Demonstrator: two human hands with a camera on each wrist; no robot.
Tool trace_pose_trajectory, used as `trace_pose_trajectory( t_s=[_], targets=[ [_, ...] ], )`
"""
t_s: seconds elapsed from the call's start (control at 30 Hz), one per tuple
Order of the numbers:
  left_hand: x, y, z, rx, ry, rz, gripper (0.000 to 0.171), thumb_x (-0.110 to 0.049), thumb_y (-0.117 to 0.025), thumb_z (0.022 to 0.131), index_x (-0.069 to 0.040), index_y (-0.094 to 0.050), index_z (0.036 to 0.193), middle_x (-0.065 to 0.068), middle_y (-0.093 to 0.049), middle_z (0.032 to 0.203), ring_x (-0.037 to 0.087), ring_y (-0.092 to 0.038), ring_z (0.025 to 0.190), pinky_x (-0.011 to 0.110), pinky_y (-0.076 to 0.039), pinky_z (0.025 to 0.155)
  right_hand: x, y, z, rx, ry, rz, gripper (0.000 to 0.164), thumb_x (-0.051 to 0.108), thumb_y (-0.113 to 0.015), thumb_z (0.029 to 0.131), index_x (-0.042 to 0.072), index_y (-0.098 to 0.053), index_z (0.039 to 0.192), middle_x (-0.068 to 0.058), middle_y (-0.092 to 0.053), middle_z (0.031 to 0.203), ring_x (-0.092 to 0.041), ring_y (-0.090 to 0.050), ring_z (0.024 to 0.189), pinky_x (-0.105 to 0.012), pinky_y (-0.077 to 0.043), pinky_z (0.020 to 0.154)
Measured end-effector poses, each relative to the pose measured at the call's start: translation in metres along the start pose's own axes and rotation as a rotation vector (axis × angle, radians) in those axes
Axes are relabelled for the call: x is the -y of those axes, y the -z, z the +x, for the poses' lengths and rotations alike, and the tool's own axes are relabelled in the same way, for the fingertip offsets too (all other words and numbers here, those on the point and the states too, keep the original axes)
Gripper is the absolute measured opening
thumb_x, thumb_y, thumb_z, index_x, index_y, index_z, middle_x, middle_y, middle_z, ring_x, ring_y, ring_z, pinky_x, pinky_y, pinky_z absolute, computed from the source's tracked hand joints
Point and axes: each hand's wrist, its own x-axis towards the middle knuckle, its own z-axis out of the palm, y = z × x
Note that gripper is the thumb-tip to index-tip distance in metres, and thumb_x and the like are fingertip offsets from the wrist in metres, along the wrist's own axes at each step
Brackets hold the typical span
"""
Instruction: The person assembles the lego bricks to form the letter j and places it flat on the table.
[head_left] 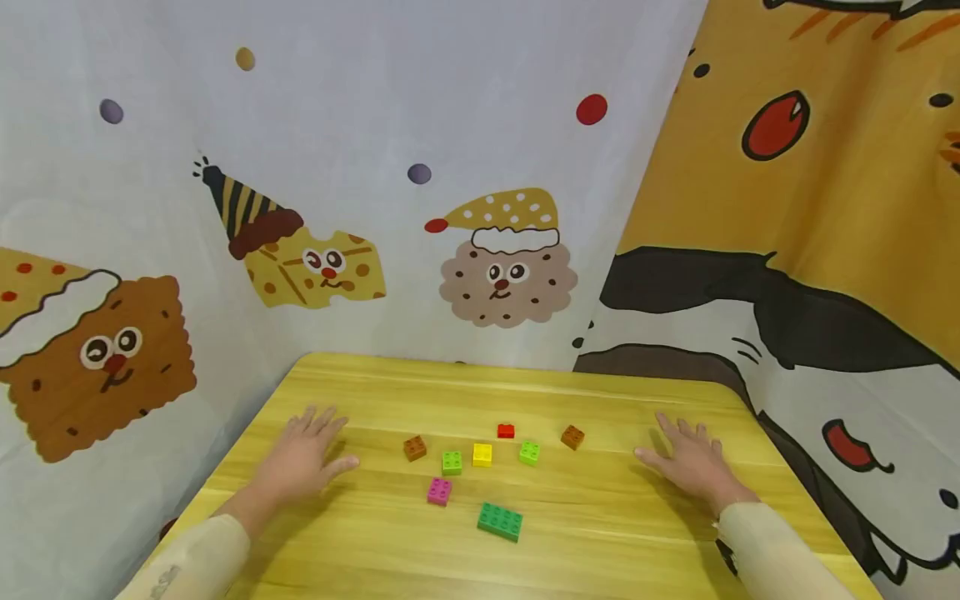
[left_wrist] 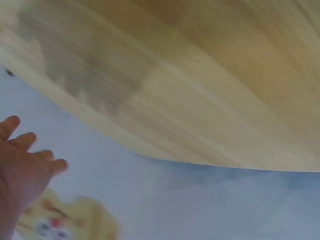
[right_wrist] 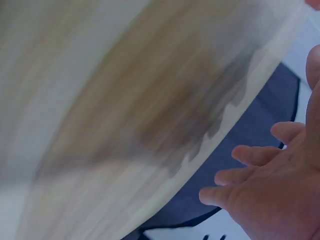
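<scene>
My left hand [head_left: 300, 458] is over the left side of the table with fingers spread, holding nothing. The right hand [head_left: 692, 462] is over the right side, its fingers also spread and holding nothing. In the wrist views, the left hand [left_wrist: 25, 170] and right hand [right_wrist: 280, 185] each cast a shadow on the wood. Between them lie toy bricks: a brown brick [head_left: 415, 448] nearest the left hand, another brown brick [head_left: 573, 437] nearest the right, two lime bricks [head_left: 452, 463] [head_left: 529, 452], a yellow brick [head_left: 482, 455], a small red brick [head_left: 506, 431], a pink brick [head_left: 439, 492] and a longer green brick [head_left: 500, 522].
The light wooden table [head_left: 360, 558] has rounded far corners. A white curtain [head_left: 360, 100] printed with cartoon snacks hangs behind it and on the left. On the right, a large orange, black and white print [head_left: 675, 192] runs down beside the table edge.
</scene>
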Motion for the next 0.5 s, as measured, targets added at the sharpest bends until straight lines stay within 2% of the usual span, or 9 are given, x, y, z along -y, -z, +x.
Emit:
trace_pose_trajectory(
  t_s=[0.1, 0.2, 0.33, 0.4, 0.5],
  targets=[
    [-0.034, -0.002, -0.001, -0.017, -0.143, 0.018, 0.077, -0.055, -0.070, 0.090, -0.007, -0.051, 0.147, 0.017, -0.041, 0.156, 0.046, -0.033, 0.144, 0.062, -0.027, 0.116, 0.016, 0.000, 0.008, -0.009, 0.041, 0.061, 0.096, 0.066, -0.056, 0.095, 0.000, -0.025, 0.158, -0.038, -0.028, 0.154, -0.065, -0.022, 0.138, -0.079, -0.017, 0.107],
    [-0.081, -0.007, -0.002, -0.014, -0.367, 0.045, 0.077, -0.059, -0.068, 0.090, -0.010, -0.052, 0.147, 0.012, -0.043, 0.156, 0.038, -0.036, 0.144, 0.054, -0.032, 0.116, 0.037, -0.002, 0.019, -0.008, 0.076, 0.143, 0.093, 0.066, -0.054, 0.096, 0.002, -0.029, 0.158, -0.030, -0.037, 0.154, -0.054, -0.037, 0.137, -0.070, -0.032, 0.108],
    [-0.139, -0.020, -0.005, 0.077, -0.642, 0.089, 0.086, -0.069, -0.054, 0.093, -0.010, -0.041, 0.154, 0.008, -0.032, 0.163, 0.033, -0.030, 0.149, 0.048, -0.031, 0.118, 0.071, -0.009, 0.030, 0.019, 0.105, 0.242, 0.082, 0.060, -0.056, 0.097, 0.009, -0.034, 0.158, -0.023, -0.043, 0.153, -0.047, -0.045, 0.135, -0.064, -0.038, 0.107],
    [-0.160, -0.028, -0.006, 0.141, -0.724, 0.111, 0.091, -0.073, -0.046, 0.093, -0.011, -0.032, 0.159, 0.007, -0.024, 0.166, 0.032, -0.024, 0.151, 0.047, -0.029, 0.119, 0.087, -0.014, 0.035, 0.027, 0.124, 0.261, 0.076, 0.054, -0.060, 0.098, 0.011, -0.039, 0.156, -0.022, -0.046, 0.152, -0.046, -0.046, 0.135, -0.064, -0.039, 0.107],
    [-0.178, -0.040, -0.004, 0.217, -0.767, 0.133, 0.095, -0.076, -0.038, 0.093, -0.012, -0.022, 0.162, 0.005, -0.017, 0.168, 0.031, -0.019, 0.153, 0.045, -0.027, 0.121, 0.108, -0.025, 0.040, 0.030, 0.156, 0.252, 0.065, 0.043, -0.066, 0.098, 0.009, -0.048, 0.150, -0.018, -0.052, 0.147, -0.042, -0.049, 0.133, -0.060, -0.041, 0.107]
  ],
)
